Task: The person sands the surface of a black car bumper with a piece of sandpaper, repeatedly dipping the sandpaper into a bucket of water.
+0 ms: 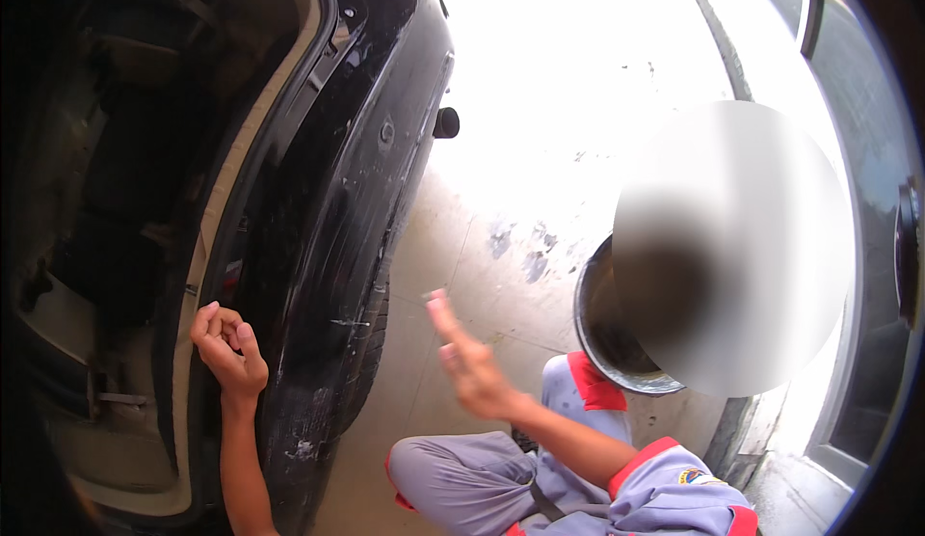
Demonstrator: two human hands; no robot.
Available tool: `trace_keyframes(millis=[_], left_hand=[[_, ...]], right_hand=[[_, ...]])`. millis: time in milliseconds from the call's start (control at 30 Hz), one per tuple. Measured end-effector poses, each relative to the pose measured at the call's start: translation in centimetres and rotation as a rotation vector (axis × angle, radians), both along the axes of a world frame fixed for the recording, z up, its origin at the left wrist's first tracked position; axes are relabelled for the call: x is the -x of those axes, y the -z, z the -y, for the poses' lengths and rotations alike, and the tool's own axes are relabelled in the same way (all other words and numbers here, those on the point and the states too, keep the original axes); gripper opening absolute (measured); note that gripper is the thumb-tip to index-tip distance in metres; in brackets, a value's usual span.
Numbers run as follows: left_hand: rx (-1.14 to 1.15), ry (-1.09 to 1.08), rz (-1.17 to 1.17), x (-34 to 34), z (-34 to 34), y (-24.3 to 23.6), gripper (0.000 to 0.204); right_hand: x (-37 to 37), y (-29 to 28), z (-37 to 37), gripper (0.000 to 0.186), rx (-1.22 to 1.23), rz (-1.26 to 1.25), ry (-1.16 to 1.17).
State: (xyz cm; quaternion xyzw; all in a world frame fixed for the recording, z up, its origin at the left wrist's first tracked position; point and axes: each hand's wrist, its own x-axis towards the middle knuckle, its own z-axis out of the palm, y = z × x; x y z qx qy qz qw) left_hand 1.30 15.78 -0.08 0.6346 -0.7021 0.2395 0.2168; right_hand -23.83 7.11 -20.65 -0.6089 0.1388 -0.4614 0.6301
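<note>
My left hand (227, 348) is at the pale trim (220, 208) along the edge of an open car boot, fingers loosely curled, thumb apart, nothing visible in them. My right hand (467, 367) is raised to the right of the scuffed black rear bumper (349, 199), fingers stretched out and holding nothing visible. My bent legs (443, 478), in grey trousers, are below and behind that hand. Inside the boot is a dark interior (116, 179).
An exhaust pipe (445, 122) sticks out from the car, above pale tiled floor (443, 247). A black round basin (602, 324) stands right of my legs, partly hidden by a large blurred patch. A dark glass panel (867, 382) lines the far right.
</note>
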Motion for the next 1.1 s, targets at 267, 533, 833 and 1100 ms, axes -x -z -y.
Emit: trace_keyframes(millis=[267, 533, 833, 1100], left_hand=[[-0.024, 0.097, 0.149, 1.2, -0.1, -0.5, 0.035], [-0.105, -0.058, 0.299, 9.3, 0.3, 0.5, 0.028], [-0.305, -0.052, -0.212, 13.6, 0.7, 12.0, 0.029], [-0.695, 0.057, -0.656, 13.3, 8.2, 15.9, 0.032]], right_hand=[[21.5, 8.4, 8.5, 0.048, 0.403, -1.058, 0.439], [28.5, 10.2, 3.3, 0.039, 0.305, -1.415, 0.354], [26.0, 8.7, 3.1, 0.039, 0.113, -1.562, 0.372], [26.7, 9.9, 4.1, 0.040, 0.177, -1.383, 0.586]])
